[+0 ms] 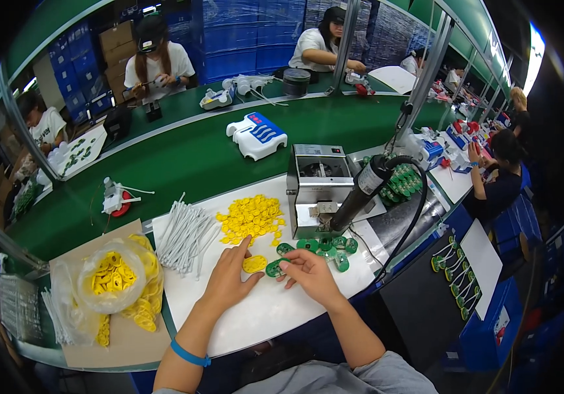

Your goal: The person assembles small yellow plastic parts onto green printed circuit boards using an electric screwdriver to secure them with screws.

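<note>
Long green workbench [183, 161] with metal posts [347, 49], film-wrapped blue stacks [239, 43] behind, a bright light [536, 56] at upper right.

A smooth, white, flat sheet [249, 327] spreads beneath both hands. Just beside the thumb of the left hand [228, 279] lies a flat, yellow, oval piece [254, 264]. Beyond that hand sits a loose heap of small, yellow plastic pieces [249, 220], and to its upper left, a bundle of thin, white cables [182, 240]. Rounded, green circuit boards [307, 245] cluster beyond the right hand [313, 274], before a boxy, silver metal machine [303, 203].
</note>
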`<action>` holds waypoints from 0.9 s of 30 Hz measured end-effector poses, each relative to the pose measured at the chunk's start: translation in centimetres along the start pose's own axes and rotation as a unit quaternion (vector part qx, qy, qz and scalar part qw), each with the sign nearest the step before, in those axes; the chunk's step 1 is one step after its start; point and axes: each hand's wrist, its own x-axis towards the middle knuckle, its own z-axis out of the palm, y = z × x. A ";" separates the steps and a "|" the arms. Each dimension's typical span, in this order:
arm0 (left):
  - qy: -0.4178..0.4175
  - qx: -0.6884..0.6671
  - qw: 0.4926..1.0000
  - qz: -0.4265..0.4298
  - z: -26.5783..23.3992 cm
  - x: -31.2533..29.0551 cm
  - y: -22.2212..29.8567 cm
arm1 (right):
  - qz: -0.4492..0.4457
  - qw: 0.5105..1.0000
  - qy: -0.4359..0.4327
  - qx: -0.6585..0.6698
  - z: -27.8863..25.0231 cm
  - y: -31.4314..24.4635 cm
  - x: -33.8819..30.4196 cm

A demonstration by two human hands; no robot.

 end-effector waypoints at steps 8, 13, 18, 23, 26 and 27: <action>-0.019 -0.050 0.998 0.017 0.1 0.5 2.1 | 0.059 0.998 0.020 0.008 0.8 0.1 0.5; -0.013 -0.046 0.997 0.055 0.2 0.6 2.8 | 0.082 0.995 0.019 -0.060 0.9 -1.5 0.3; 0.006 -0.029 0.992 0.125 0.3 0.7 3.4 | 0.123 0.986 0.007 -0.117 0.3 -3.2 0.0; 0.025 -0.058 0.993 0.100 0.2 0.5 5.2 | 0.077 0.975 0.040 -0.203 0.4 -4.4 -1.4; 0.048 -0.087 0.991 0.095 0.4 0.0 5.6 | 0.091 0.975 0.013 -0.202 0.5 -6.2 -2.1; 0.049 -0.085 0.991 0.094 0.5 0.2 5.7 | 0.091 0.975 0.011 -0.201 0.1 -5.7 -1.9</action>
